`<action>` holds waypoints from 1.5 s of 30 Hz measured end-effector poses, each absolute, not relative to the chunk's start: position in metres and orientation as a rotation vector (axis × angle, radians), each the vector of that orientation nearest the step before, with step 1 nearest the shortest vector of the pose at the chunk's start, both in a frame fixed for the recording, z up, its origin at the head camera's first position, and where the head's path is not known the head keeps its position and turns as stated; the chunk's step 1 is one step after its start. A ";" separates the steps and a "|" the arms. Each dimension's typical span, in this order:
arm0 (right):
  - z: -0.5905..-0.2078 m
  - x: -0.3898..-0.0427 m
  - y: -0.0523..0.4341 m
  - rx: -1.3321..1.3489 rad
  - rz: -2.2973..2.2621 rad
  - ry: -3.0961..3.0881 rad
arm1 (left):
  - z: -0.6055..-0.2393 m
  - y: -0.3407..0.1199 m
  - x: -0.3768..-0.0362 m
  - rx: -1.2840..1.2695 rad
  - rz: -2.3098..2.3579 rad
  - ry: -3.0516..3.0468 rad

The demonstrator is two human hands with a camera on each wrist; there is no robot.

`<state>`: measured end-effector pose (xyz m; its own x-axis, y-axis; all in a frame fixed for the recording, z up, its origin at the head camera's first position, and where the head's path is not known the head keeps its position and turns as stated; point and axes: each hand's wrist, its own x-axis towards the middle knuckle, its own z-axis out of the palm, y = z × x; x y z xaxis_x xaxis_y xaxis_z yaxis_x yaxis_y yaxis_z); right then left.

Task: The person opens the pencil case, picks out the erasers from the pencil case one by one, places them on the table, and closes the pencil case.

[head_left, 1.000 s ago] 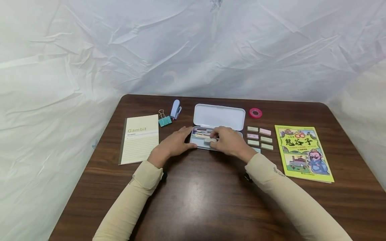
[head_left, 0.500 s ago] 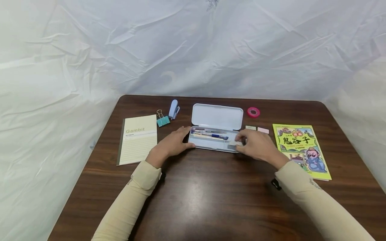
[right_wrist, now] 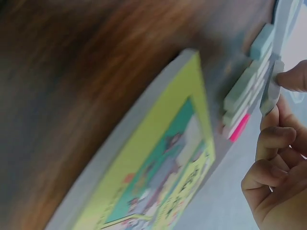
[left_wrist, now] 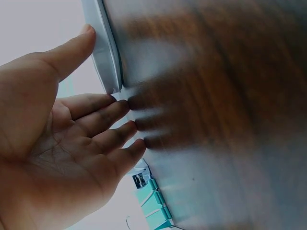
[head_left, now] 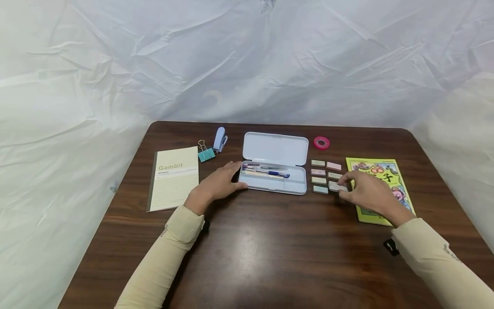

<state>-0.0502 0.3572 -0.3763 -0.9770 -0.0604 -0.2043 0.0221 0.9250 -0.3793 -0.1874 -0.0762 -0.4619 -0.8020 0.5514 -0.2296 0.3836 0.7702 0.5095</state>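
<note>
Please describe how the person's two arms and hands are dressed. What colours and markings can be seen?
Both arms wear long, close-fitting beige sleeves down to the wrists. The left hand and right hand are bare, without gloves or rings visible. Small dark markings sit on each sleeve, and a black piece shows under each wrist.

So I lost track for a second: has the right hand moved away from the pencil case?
Yes. The right hand went rightward, from over the pencil case to the sticky-note pads.

The word "Gambit" is printed in gold-brown letters across the top of the cream notebook point(head_left: 173, 178) near the bench's left edge. Large black Chinese characters are seen on the yellow-green book point(head_left: 380, 180) near the right edge, partly covered and not legible.
</note>
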 end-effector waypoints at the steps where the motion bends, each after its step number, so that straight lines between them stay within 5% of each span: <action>1: -0.377 -0.049 0.359 -0.025 -0.566 2.863 | -0.462 -0.077 -0.187 0.713 0.636 2.598; 31: -0.388 -0.054 0.362 -0.008 -0.590 2.881 | -0.466 -0.082 -0.188 0.691 0.630 2.613; 45: -0.386 -0.092 0.313 -0.048 -0.663 2.969 | -0.465 -0.079 -0.186 0.683 0.641 2.568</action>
<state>-0.0920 0.3131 -0.3856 -0.9946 -0.0521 -0.0900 -0.0088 0.9047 -0.4260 -0.1857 -0.0787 -0.4646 -0.7981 0.5433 -0.2605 0.3572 0.7749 0.5215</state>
